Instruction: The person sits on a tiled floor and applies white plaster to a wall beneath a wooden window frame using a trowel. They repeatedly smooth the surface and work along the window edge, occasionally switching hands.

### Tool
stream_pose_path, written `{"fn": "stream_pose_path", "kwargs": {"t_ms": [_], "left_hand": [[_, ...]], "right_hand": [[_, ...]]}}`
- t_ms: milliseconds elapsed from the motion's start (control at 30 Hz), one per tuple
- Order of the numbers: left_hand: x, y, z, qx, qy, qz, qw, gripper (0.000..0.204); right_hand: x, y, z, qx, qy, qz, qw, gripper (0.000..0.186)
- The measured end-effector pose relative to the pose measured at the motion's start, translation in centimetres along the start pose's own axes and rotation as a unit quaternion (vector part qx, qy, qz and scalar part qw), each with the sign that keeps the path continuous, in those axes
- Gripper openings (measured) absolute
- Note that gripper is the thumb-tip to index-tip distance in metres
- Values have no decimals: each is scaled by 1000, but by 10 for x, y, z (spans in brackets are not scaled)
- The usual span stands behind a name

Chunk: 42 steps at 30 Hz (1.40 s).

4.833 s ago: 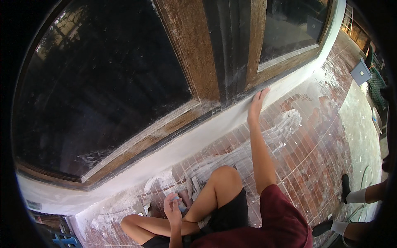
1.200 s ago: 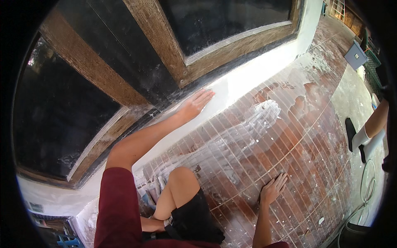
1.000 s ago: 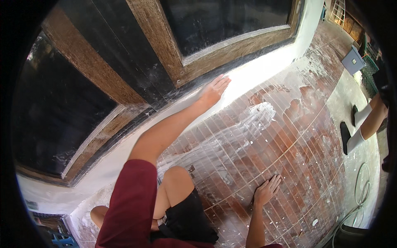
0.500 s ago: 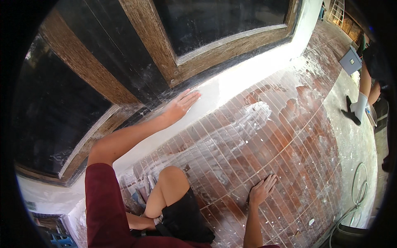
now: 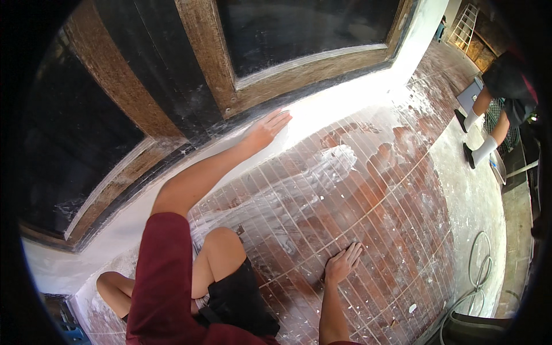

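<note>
My left hand [image 5: 269, 130] lies against the low white wall [image 5: 322, 109] just under the dark wood-framed panels [image 5: 310, 68]. Its fingers are stretched out, pointing right along the wall; whether anything thin sits beneath the palm is hidden. On the red tiled floor [image 5: 397, 224], my right hand [image 5: 343, 263] rests palm down with its fingers extended. White smears and dust cover the tiles between the two hands. My bent knee [image 5: 223, 253] is at the lower left, close to the wall.
Another person's legs [image 5: 480, 129], in light socks and dark shoes, stand on the concrete strip at right, near a grey container [image 5: 468, 95]. A coiled hose [image 5: 478, 276] lies lower right. Far off leans a ladder [image 5: 464, 27]. White chips [image 5: 412, 308] are scattered about.
My left hand has slid right along the wall. The right hand stays on the floor while the view shifts. The other person has come further into view, both legs showing.
</note>
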<state>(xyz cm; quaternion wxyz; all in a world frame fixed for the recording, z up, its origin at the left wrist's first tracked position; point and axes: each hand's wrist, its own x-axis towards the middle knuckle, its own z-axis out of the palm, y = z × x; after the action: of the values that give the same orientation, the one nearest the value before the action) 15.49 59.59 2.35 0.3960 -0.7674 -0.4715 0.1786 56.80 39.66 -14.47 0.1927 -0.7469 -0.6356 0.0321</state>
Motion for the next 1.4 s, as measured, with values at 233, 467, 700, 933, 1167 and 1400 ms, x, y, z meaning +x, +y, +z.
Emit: {"fn": "stream_pose_path", "kwargs": {"t_ms": [233, 467, 700, 933, 1167, 1400], "left_hand": [[-122, 1, -8, 6, -55, 81, 995, 69], [-145, -7, -16, 6, -67, 112, 991, 70], [6, -13, -10, 1, -6, -13, 1000, 69], [2, 2, 7, 11, -43, 29, 999, 70], [-18, 41, 51, 11, -57, 101, 993, 70], [13, 89, 86, 56, -94, 124, 986, 65]], "right_hand": [[0, 0, -2, 12, -7, -1, 1000, 47], [0, -1, -1, 18, -9, 3, 1000, 48], [1, -1, -2, -2, -9, -1, 1000, 48], [1, -3, -2, -7, -20, 7, 1000, 49], [1, -3, 0, -24, -22, 8, 999, 49], [1, -2, -2, -7, -11, 9, 1000, 49]]}}
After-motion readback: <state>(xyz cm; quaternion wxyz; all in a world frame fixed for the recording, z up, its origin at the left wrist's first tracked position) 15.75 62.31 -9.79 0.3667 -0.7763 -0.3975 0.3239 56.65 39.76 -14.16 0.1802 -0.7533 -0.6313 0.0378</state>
